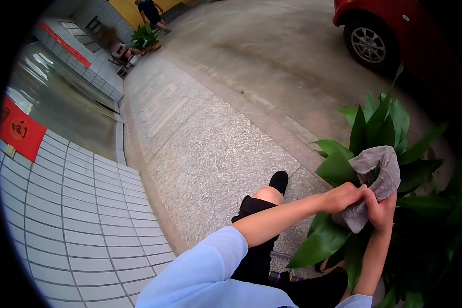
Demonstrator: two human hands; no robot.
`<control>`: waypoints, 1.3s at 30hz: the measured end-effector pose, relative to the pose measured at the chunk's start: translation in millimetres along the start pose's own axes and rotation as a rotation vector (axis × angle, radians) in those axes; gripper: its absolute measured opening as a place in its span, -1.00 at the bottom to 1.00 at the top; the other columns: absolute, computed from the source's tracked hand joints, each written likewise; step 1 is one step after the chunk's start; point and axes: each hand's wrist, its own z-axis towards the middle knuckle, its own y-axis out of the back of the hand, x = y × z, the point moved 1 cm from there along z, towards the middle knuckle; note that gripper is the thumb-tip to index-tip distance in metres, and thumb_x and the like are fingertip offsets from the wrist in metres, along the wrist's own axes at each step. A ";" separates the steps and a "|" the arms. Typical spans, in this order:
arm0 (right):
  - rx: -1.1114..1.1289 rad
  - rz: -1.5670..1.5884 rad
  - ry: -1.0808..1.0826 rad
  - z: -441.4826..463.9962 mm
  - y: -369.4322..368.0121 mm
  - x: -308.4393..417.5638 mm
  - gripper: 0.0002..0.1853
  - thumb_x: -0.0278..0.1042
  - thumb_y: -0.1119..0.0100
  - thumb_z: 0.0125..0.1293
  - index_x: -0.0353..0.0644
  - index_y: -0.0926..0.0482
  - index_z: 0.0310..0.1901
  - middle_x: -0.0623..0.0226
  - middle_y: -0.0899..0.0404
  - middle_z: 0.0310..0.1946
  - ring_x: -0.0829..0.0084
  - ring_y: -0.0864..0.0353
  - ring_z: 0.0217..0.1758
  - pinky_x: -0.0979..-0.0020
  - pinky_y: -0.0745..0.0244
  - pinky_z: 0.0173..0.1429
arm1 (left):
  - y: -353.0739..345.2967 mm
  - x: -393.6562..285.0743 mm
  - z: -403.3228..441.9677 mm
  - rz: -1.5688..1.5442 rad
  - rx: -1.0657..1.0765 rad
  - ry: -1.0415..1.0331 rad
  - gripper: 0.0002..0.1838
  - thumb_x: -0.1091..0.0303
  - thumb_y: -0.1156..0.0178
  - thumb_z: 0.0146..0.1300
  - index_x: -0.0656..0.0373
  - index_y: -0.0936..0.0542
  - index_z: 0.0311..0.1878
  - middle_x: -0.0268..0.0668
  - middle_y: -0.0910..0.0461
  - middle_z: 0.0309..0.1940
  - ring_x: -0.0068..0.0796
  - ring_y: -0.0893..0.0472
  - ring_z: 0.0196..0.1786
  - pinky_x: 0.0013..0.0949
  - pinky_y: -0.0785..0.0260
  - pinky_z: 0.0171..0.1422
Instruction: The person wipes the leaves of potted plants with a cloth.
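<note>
A grey cloth (386, 172) is bunched between my two hands, in front of a plant with broad green leaves (333, 165). My left hand (342, 197) comes in from the left with its fingers closed on the cloth. Coming up from below, my right hand (381, 209) grips the cloth too, its thumb close to the left hand's fingertips. Part of the cloth loops above the hands, and another part hangs below them. Whether a leaf lies inside the cloth is hidden.
A red car (416, 38) stands at the upper right behind the plant. Speckled paving (205, 154) runs beside a white tiled wall (87, 215) on the left. Far off are a walking person (150, 11), a seated person (120, 51) and another potted plant (145, 36).
</note>
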 end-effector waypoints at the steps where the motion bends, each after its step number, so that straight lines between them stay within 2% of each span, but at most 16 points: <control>1: 0.009 0.031 0.003 1.8 -5.0 3.2 -0.36 -0.41 -0.34 0.19 -0.41 -0.31 0.26 0.17 -0.43 0.18 0.35 -0.43 0.21 0.34 -0.27 0.33 | 1.7 -1.3 -1.7 0.051 0.028 0.017 -0.54 0.14 0.28 0.53 0.31 -0.47 -0.27 0.04 -0.50 -0.44 0.07 -0.49 -0.32 -0.07 -0.25 -0.22; 2: -0.083 0.059 0.060 2.5 -14.8 7.7 -0.45 -0.50 -0.32 0.20 -0.42 -0.37 0.21 0.19 -0.48 0.11 0.40 -0.48 0.14 0.38 -0.34 0.26 | -1.4 -4.6 -5.3 0.022 -0.012 0.051 -0.57 0.16 0.24 0.50 0.32 -0.51 -0.19 0.07 -0.57 -0.35 0.06 -0.55 -0.23 -0.08 -0.30 -0.15; 3: -0.113 0.036 0.075 5.0 -18.7 6.6 -0.49 -0.52 -0.31 0.20 -0.42 -0.40 0.17 0.19 -0.51 0.08 0.41 -0.51 0.10 0.39 -0.36 0.22 | -9.8 -7.4 -3.6 0.100 -0.185 -0.104 -0.59 0.18 0.23 0.49 0.31 -0.53 -0.13 0.08 -0.60 -0.29 0.07 -0.56 -0.18 -0.09 -0.33 -0.10; 5: -0.178 -0.030 0.096 6.9 -19.2 4.7 -0.58 -0.56 -0.29 0.21 -0.43 -0.46 0.10 0.21 -0.56 0.00 0.44 -0.55 0.03 0.42 -0.41 0.15 | -10.5 -2.3 -1.0 -0.040 -0.167 -0.052 -0.57 0.16 0.22 0.50 0.32 -0.53 -0.23 0.07 -0.57 -0.38 0.05 -0.54 -0.27 -0.08 -0.30 -0.17; 6: -0.272 -0.103 0.194 10.1 -25.2 14.2 -0.69 -0.59 -0.28 0.21 -0.44 -0.53 0.00 0.24 -0.62 -0.13 0.46 -0.61 -0.11 0.45 -0.46 0.05 | -6.5 -1.7 -0.1 -0.002 -0.118 -0.024 -0.56 0.16 0.21 0.50 0.33 -0.52 -0.27 0.06 -0.55 -0.42 0.03 -0.53 -0.31 -0.09 -0.29 -0.20; 10: -0.414 -0.270 0.288 9.0 -18.9 16.7 -0.77 -0.55 -0.27 0.25 -0.43 -0.56 -0.08 0.26 -0.66 -0.20 0.49 -0.63 -0.18 0.47 -0.49 -0.02 | -3.7 -7.8 2.2 0.008 -0.018 -0.003 -0.51 0.13 0.17 0.49 0.36 -0.44 -0.43 0.00 -0.42 -0.58 -0.06 -0.45 -0.49 -0.12 -0.20 -0.33; 14: -0.513 -0.203 0.241 10.3 -13.6 25.2 -0.79 -0.51 -0.26 0.28 -0.43 -0.57 -0.10 0.26 -0.66 -0.20 0.49 -0.63 -0.17 0.47 -0.49 -0.03 | -0.8 -12.2 3.5 0.038 0.103 0.065 -0.54 0.08 -0.02 0.40 0.37 -0.45 -0.41 -0.02 -0.46 -0.56 -0.10 -0.51 -0.48 -0.17 -0.27 -0.35; 17: -0.525 -0.236 0.229 8.1 -6.3 27.2 -0.79 -0.50 -0.26 0.28 -0.43 -0.57 -0.10 0.26 -0.66 -0.19 0.48 -0.63 -0.16 0.47 -0.49 -0.02 | -4.4 -22.5 5.0 0.031 0.052 -0.164 -0.58 0.11 -0.22 0.25 0.39 -0.52 -0.33 -0.04 -0.55 -0.50 -0.15 -0.58 -0.43 -0.25 -0.38 -0.29; 20: -0.575 -0.288 0.241 5.7 1.5 27.1 -0.79 -0.50 -0.26 0.29 -0.43 -0.57 -0.10 0.26 -0.66 -0.18 0.48 -0.64 -0.16 0.47 -0.49 -0.02 | -8.3 -31.6 6.4 -0.051 0.050 -0.173 -0.61 0.18 -0.34 0.12 0.38 -0.57 -0.24 -0.07 -0.62 -0.44 -0.25 -0.64 -0.38 -0.32 -0.44 -0.22; 23: -0.628 -0.349 0.254 5.6 12.5 31.5 -0.79 -0.46 -0.19 0.35 -0.45 -0.60 -0.09 0.27 -0.69 -0.19 0.51 -0.64 -0.16 0.48 -0.50 -0.01 | -12.9 -11.6 5.8 -0.065 0.091 -0.039 -0.69 0.29 -0.37 0.10 0.33 -0.59 -0.21 -0.10 -0.64 -0.43 -0.40 -0.63 -0.38 -0.33 -0.44 -0.24; 24: -0.650 -0.377 0.257 6.0 17.7 30.6 -0.77 -0.43 -0.17 0.38 -0.44 -0.60 -0.07 0.27 -0.69 -0.18 0.51 -0.64 -0.16 0.48 -0.49 0.00 | -14.1 -14.7 5.7 -0.120 0.056 -0.056 -0.75 0.32 -0.36 0.12 0.30 -0.61 -0.22 -0.13 -0.62 -0.47 -0.56 -0.57 -0.42 -0.37 -0.42 -0.26; 27: -0.767 -0.367 0.261 10.5 30.4 37.4 -0.75 -0.38 -0.13 0.41 -0.44 -0.61 -0.07 0.27 -0.69 -0.19 0.50 -0.64 -0.18 0.48 -0.50 -0.03 | -4.8 -17.0 3.5 -0.018 0.089 0.033 -0.78 0.34 -0.36 0.17 0.30 -0.61 -0.24 -0.18 -0.60 -0.51 -0.65 -0.49 -0.45 -0.43 -0.39 -0.28; 30: -0.866 -0.262 0.178 9.6 47.5 46.6 -0.74 -0.34 -0.10 0.44 -0.41 -0.63 -0.13 0.32 -0.69 -0.26 0.54 -0.63 -0.26 0.49 -0.51 -0.12 | 0.1 -8.3 0.4 -0.184 -0.048 0.102 -0.77 0.32 -0.29 0.30 0.32 -0.63 -0.14 -0.50 -0.63 -0.41 -0.75 -0.46 -0.33 -0.50 -0.39 -0.23; 32: -0.905 -0.287 0.296 10.4 43.8 56.5 -0.78 -0.38 -0.14 0.41 -0.41 -0.62 -0.16 0.32 -0.68 -0.24 0.54 -0.60 -0.22 0.50 -0.47 -0.07 | 6.4 -11.8 3.4 -0.306 -0.207 0.249 -0.77 0.30 -0.20 0.38 0.32 -0.63 -0.19 -0.51 -0.59 -0.40 -0.78 -0.44 -0.31 -0.55 -0.35 -0.23; 34: -0.918 -0.341 0.412 9.3 44.5 62.8 -0.78 -0.37 -0.20 0.38 -0.40 -0.59 -0.13 0.34 -0.65 -0.22 0.54 -0.58 -0.18 0.52 -0.43 -0.02 | 13.5 -9.8 9.0 -0.508 -0.426 0.255 -0.72 0.26 -0.11 0.45 0.33 -0.63 -0.13 -0.40 -0.67 -0.26 -0.70 -0.57 -0.23 -0.52 -0.43 -0.11; 39: -0.891 -0.351 0.506 0.4 41.6 87.3 -0.72 -0.37 -0.15 0.35 -0.44 -0.52 -0.05 0.24 -0.63 -0.18 0.46 -0.59 -0.15 0.44 -0.46 0.01 | 31.3 4.2 5.0 -0.740 -0.508 0.257 -0.63 0.21 0.00 0.50 0.38 -0.53 0.04 -0.14 -0.64 -0.01 -0.32 -0.64 0.02 -0.21 -0.47 0.19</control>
